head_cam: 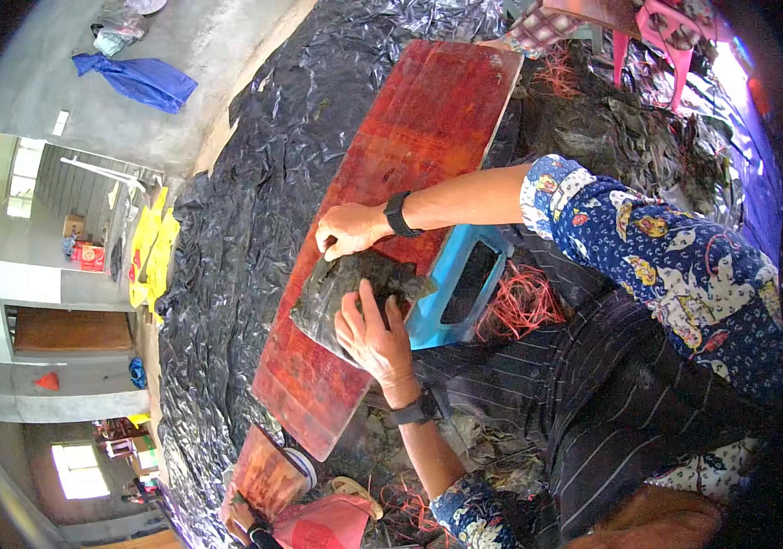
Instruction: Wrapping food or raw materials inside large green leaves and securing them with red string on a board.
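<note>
A dark, thin, leaf-like sheet lies crumpled across a long red-brown wooden board. My right hand, with a black wristband, is closed at the sheet's upper edge, its fingertips pinching the material. Below it my left hand rests on the sheet with fingers spread, back of the hand upward. A blue plastic stool shows beneath the board's near side, close to my dark striped clothing.
Black crumpled sheeting covers the floor beyond the board. Red string lies tangled beside the stool. Another person's hand is near a smaller board; another person's sleeve reaches the long board's far end. A pink stool stands upper right.
</note>
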`<action>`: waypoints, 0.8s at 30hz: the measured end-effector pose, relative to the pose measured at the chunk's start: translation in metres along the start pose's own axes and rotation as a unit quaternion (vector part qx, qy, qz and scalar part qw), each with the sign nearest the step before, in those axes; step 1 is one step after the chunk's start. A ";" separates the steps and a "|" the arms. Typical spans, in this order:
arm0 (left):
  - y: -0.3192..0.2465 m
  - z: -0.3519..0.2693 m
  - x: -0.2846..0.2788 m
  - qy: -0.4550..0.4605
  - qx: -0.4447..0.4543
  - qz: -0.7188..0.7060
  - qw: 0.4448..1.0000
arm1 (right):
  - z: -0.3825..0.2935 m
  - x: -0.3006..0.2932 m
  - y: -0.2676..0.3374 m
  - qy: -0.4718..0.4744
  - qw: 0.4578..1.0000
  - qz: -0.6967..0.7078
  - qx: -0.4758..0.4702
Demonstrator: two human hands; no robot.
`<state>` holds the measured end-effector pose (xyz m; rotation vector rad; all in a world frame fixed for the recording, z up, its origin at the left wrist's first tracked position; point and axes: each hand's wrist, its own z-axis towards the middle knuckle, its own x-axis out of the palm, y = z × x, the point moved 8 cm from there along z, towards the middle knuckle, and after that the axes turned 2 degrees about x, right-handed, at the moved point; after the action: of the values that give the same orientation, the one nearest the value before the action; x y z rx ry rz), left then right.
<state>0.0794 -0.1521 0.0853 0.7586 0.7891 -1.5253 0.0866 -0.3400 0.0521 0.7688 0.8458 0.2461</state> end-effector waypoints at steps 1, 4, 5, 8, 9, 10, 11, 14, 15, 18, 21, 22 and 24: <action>0.001 0.000 0.005 -0.001 0.004 0.014 1.000 | 0.002 0.003 0.000 0.015 1.000 0.022 0.014; 0.003 -0.001 0.012 -0.012 0.016 0.054 0.998 | 0.007 0.008 0.002 0.023 0.999 0.037 -0.002; 0.003 -0.001 0.013 -0.023 0.023 0.082 0.996 | 0.010 0.010 0.001 0.022 0.999 0.037 -0.003; -0.007 -0.008 0.027 -0.031 0.053 0.056 0.997 | 0.000 0.009 -0.020 -0.002 0.999 0.034 0.026; -0.005 -0.010 0.028 -0.030 0.053 0.059 0.996 | 0.004 0.011 -0.023 0.003 0.999 0.010 0.042; -0.006 -0.013 0.028 -0.038 0.064 0.048 0.996 | 0.007 0.012 -0.026 0.007 0.998 -0.015 0.058; -0.008 -0.016 0.028 -0.045 0.076 0.035 0.995 | 0.009 0.013 -0.025 0.006 0.998 -0.014 0.058; -0.007 -0.021 0.027 -0.049 0.070 0.031 0.996 | 0.013 0.014 -0.023 0.006 0.997 0.015 0.071; -0.007 -0.021 0.028 -0.048 0.063 0.028 0.996 | 0.010 0.012 -0.025 -0.002 0.994 0.055 0.089; -0.004 -0.019 0.023 -0.048 0.053 0.031 0.997 | 0.013 0.006 -0.017 0.007 0.991 0.069 0.114; -0.012 -0.018 0.016 -0.028 0.018 -0.026 0.999 | 0.001 -0.008 0.000 -0.087 0.994 -0.058 0.042; -0.010 -0.015 0.009 -0.029 0.015 -0.023 0.999 | -0.006 -0.018 0.026 -0.195 0.968 -0.146 -0.056; 0.000 -0.006 -0.023 -0.149 0.014 -0.048 0.988 | -0.011 0.003 0.053 -0.116 0.962 -0.180 -0.168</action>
<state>0.0818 -0.1339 0.1012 0.5025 0.5884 -1.6906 0.0860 -0.2952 0.0826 0.3081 0.6821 -0.0279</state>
